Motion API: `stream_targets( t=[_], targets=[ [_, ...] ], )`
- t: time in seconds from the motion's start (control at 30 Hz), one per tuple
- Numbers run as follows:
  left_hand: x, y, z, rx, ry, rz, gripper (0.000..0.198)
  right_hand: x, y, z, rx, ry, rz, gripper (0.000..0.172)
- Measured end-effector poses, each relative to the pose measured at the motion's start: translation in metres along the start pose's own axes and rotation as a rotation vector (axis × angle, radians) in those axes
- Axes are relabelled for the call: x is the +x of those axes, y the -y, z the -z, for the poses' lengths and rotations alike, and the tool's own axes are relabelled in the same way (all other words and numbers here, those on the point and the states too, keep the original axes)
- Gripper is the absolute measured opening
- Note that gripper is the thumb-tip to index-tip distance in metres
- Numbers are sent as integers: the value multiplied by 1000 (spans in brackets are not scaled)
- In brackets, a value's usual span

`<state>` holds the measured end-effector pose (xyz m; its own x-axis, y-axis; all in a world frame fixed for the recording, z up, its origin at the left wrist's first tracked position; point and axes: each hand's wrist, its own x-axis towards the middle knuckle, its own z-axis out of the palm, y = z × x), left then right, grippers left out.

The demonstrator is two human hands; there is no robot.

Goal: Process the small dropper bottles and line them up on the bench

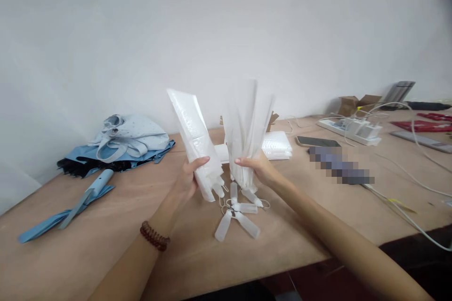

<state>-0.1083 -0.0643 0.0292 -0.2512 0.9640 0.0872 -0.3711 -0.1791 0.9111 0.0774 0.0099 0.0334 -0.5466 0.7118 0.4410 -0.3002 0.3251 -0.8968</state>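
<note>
I have a bubble-wrap pouch (193, 136) clamped in my left hand (189, 179), held upright above the tabletop (106, 254). My right hand (259, 169) is closed around the bunched lower end of a thin white bag (247, 127), just beside the left. Judging by this, one pouch is picked up but nothing looks packed yet: the small plastic bottles (238, 218) lie loose below both hands, and a stack of pouches (277, 145) waits beyond my right hand.
</note>
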Motion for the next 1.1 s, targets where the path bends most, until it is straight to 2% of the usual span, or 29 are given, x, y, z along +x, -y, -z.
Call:
stream_targets(
  t=[0.17, 0.3, 0.4, 0.47, 0.57, 0.7, 0.83, 0.9, 1.0, 1.1],
  targets=[
    [0, 0, -6, 126, 62, -199, 60, 1, 0, -3, -74, -44, 37, 64],
    [5, -16, 1, 136, -28, -323, 65, 0, 1, -1, -108, -53, 20, 57],
    [8, -34, 13, 85, -100, -386, 58, 0, 1, 2, -128, -98, 18, 58],
    [8, -40, 18, 50, -99, -371, 52, 2, 1, 1, -141, -121, 18, 60],
    [7, -36, 16, 45, -63, -289, 52, 7, 1, -5, -156, -113, 6, 55],
    [-1, -17, -6, 106, 48, -193, 69, 11, 2, -19, -129, 4, 7, 47],
    [-7, -5, -22, 183, 72, -252, 85, 5, 4, -28, -189, 78, 14, 52],
    [-8, -4, -23, 206, 100, -231, 81, 2, 5, -28, -240, 110, 13, 53],
    [-7, -4, -18, 227, 136, -171, 62, -1, 8, -25, -346, 133, 84, 64],
    [-6, -5, -12, 213, 57, -148, 52, 0, 11, -20, -408, 85, 137, 72]
  ],
)
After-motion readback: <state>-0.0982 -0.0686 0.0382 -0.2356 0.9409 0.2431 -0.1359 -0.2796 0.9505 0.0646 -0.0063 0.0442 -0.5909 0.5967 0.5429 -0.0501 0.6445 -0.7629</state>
